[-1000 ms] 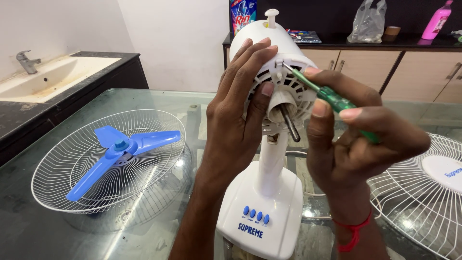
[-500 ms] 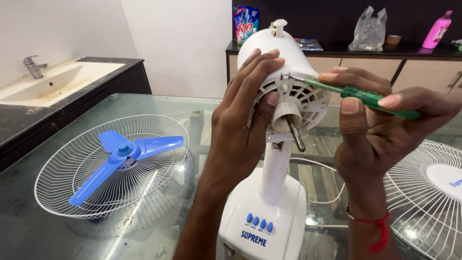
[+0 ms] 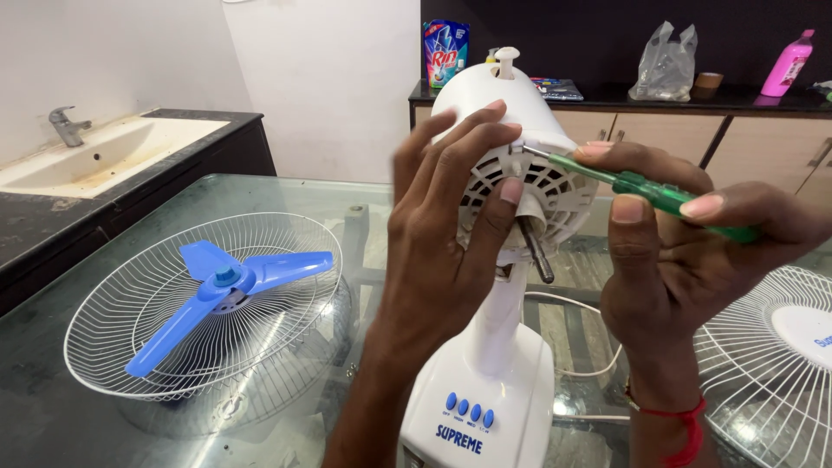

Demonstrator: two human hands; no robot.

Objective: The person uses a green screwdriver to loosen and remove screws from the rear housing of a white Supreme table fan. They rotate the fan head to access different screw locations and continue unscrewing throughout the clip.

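Note:
A white table fan body [image 3: 485,381] stands on the glass table [image 3: 52,416], its motor head [image 3: 537,173] facing me with the bare metal shaft [image 3: 536,250] sticking out. My left hand [image 3: 442,234] grips the left side of the motor head, fingers spread over its front vents. My right hand [image 3: 685,251] holds a green-handled screwdriver [image 3: 641,186]. The tip of the screwdriver touches the upper left rim of the motor face.
A white wire guard [image 3: 208,303] lies to the left with the blue fan blade [image 3: 227,286] in it. Another wire guard [image 3: 771,364] sits at the right edge. A sink [image 3: 95,156] is at the far left. A counter behind holds a plastic bag [image 3: 663,65] and pink bottle [image 3: 787,65].
My right hand has lifted and shifted right, bringing the screwdriver tip from the middle of the motor face up to its upper rim. My left hand has stayed on the motor head.

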